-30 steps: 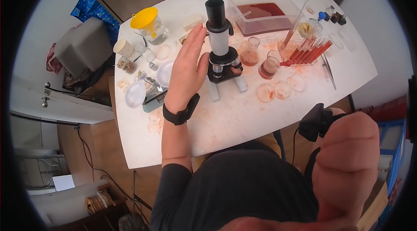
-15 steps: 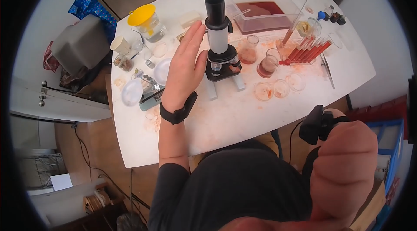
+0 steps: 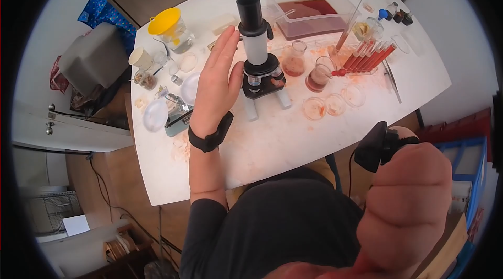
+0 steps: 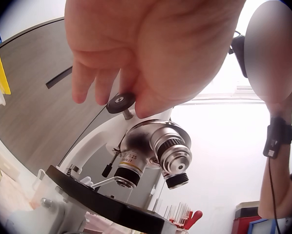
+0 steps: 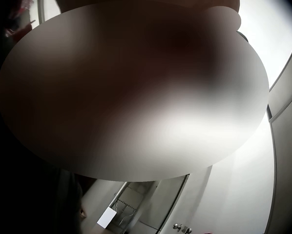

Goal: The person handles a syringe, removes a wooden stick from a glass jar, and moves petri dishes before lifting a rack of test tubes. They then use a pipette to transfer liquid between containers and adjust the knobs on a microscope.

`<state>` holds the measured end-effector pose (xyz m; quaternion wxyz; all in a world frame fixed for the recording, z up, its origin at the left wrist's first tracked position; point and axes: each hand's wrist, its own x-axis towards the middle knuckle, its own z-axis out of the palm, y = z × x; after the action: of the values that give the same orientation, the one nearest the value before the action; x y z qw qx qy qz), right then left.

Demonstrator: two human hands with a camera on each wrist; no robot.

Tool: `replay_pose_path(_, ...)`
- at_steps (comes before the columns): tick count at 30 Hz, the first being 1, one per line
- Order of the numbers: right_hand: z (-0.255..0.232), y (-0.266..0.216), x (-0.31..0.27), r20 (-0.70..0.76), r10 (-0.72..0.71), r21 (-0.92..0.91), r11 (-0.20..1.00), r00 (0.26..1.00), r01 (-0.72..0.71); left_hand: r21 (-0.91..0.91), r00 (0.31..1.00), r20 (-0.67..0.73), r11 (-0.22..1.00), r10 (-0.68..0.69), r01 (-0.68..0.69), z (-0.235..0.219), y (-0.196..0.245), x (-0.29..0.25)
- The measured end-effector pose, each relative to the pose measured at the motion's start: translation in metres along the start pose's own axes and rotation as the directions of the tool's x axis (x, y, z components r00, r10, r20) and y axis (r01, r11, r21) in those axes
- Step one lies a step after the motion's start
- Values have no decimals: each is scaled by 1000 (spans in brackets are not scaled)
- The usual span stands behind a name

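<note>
A microscope [image 3: 255,48] with a black eyepiece tube and white body stands on the table. My left hand [image 3: 214,82] lies along its left side, fingers extended and thumb apart, pointing away from me. In the left wrist view, the black focus knob [image 4: 120,103] sits right by the fingertips and thumb of that hand [image 4: 146,53]. Below it are the metal objective lenses [image 4: 173,153] and the black stage [image 4: 104,202]. My right hand [image 3: 406,205] is raised close to the head camera. Its fingertips are hidden, and I cannot tell whether it holds anything.
Behind the microscope is a clear tub [image 3: 309,27] of dark red liquid. To its right stand a flask [image 3: 294,60], a beaker [image 3: 317,77], petri dishes [image 3: 335,104] and red test tubes [image 3: 367,58]. Left are a balance pan [image 3: 155,115] and a yellow funnel [image 3: 165,22].
The head view has shifted slightly, so the table and its things sit further left. The left hand keeps its place at the microscope, and the right hand stays raised.
</note>
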<state>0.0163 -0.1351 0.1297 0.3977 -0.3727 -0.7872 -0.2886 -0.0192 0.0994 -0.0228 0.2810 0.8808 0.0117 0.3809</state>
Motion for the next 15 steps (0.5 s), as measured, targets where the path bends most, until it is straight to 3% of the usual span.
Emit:
replay_pose_path(2,-26,1,-16,174,-50,86,996,983,35,15,1000,-3,1000,6,-6,-2,0,-1)
replay_pose_path(3,-42,-4,-29,226,4,77,997,974,-22,20,1000,-2,1000,9,-9,-2,1,-1)
replay_pose_path(5,-33,-18,-18,138,224,41,972,965,-232,25,1000,-4,1000,19,-19,-2,1,0)
replay_pose_path(7,-22,-29,1,12,442,42,896,897,-442,28,1000,-3,999,27,-27,-2,0,1)
replay_pose_path(9,-13,-33,6,-109,535,15,843,838,-537,24,1000,-3,1000,14,-14,-2,0,-1)
replay_pose_path(12,-3,-33,-6,-166,468,-76,871,868,-485,21,1000,5,1000,-5,5,-1,0,-1)
replay_pose_path(15,-5,-23,-9,-98,337,-54,938,936,-343,9,1000,7,1000,7,-7,1,-1,0)
